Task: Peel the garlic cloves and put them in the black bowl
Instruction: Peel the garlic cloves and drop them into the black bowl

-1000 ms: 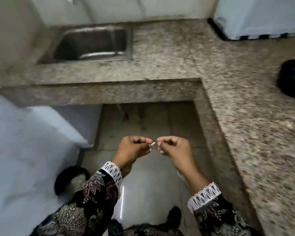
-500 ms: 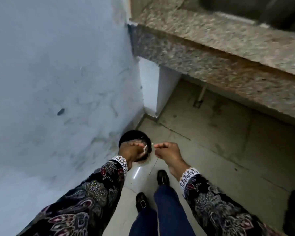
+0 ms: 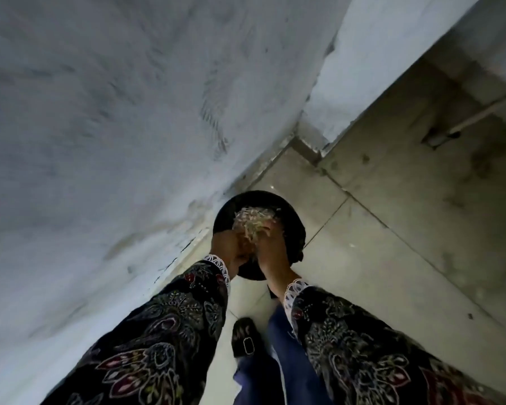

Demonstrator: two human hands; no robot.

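**Hands over a round black container of papery peelings**

Both hands are held close together above a round black container [image 3: 292,226] that stands on the tiled floor [image 3: 392,229] beside the pale plastered wall [image 3: 114,112]. Inside it lies a pale, straw-coloured heap of dry garlic skins [image 3: 253,222]. Whether this is the task's black bowl or a bin for waste cannot be told from here.

The left hand [image 3: 228,249] and right hand [image 3: 275,247] are blurred; their fingers point down toward the heap, and it cannot be told whether they pinch anything or hang loose. No garlic clove is visible; if one is held, the fingers hide it.

As a judgement, a clove is small, light and firm, its skin thin, brittle and apt to cling to damp fingertips. Once bare it turns smooth and a little sticky, so it is best pinched across its thick middle while the skin is nicked and pulled from the root end. The skins weigh almost nothing and will drift if dropped from high up.

The long sleeves [image 3: 164,331] are dark, flower-patterned cloth with white lace cuffs.
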